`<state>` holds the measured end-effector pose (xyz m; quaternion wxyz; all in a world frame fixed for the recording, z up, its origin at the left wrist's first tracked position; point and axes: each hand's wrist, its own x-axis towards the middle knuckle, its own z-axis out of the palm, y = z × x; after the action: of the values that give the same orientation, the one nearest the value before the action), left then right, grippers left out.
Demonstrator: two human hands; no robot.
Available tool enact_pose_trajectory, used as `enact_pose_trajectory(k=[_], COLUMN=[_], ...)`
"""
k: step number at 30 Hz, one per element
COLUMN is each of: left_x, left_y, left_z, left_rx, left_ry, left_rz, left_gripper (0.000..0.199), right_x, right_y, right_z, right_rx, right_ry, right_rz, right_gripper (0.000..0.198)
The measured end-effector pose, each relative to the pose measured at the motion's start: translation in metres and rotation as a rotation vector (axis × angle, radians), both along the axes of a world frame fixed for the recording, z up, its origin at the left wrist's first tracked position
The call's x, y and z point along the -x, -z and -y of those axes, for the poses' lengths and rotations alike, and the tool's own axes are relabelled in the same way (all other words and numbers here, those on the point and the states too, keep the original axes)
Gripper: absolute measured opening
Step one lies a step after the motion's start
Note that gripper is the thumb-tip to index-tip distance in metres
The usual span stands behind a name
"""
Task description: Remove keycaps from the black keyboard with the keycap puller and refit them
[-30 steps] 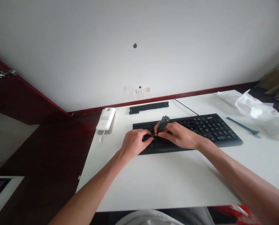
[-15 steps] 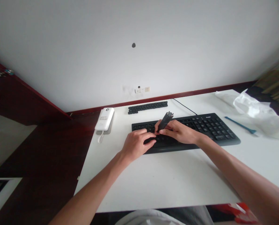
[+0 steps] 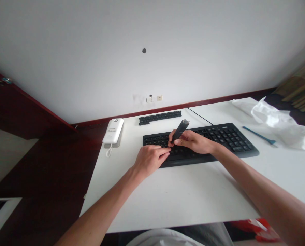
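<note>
A black keyboard (image 3: 236, 141) lies on the white table, and both hands are over its left half. My right hand (image 3: 195, 141) is closed around a thick black stick-like tool (image 3: 180, 131), tilted, with small prongs at its upper end. The tool's lower end is hidden by my fingers at the keys. My left hand (image 3: 149, 159) rests on the keyboard's front left part, thumb and index finger together, the tips near the tool's lower end. Whether anything small is between them I cannot make out. Behind the keyboard, black keycaps (image 3: 160, 118) stand in rows.
A white power bank (image 3: 113, 131) with a strap lies on the table's (image 3: 152, 201) left side. To the right are a blue flat-ended stick (image 3: 258, 135) and a crumpled white plastic bag (image 3: 277, 119). The keyboard's cable (image 3: 200, 116) runs back towards the wall.
My left thumb and index finger have come closer together. The tool in my right hand leans slightly more to the right. The whole view has shifted a little.
</note>
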<state>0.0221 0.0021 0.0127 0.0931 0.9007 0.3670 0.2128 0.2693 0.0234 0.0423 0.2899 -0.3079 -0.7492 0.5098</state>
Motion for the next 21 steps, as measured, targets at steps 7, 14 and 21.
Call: enact_pose_trajectory(k=[7, 14, 21], left_x=[-0.0004, -0.0016, -0.0019], left_y=[0.0005, -0.0012, -0.0024], left_z=[0.0001, 0.0011, 0.0011], left_rx=[0.004, 0.024, 0.060], left_ry=[0.004, -0.008, -0.098], left_rz=[0.020, 0.052, 0.054], left_gripper=[0.022, 0.021, 0.027], right_x=[-0.0025, -0.0008, 0.0066], right_y=[0.0016, 0.0003, 0.0089], right_z=[-0.0024, -0.0024, 0.0002], right_rx=[0.046, 0.054, 0.065], right_ry=[-0.025, -0.005, 0.171], right_rz=[-0.042, -0.044, -0.054], right_gripper=[0.033, 0.032, 0.034])
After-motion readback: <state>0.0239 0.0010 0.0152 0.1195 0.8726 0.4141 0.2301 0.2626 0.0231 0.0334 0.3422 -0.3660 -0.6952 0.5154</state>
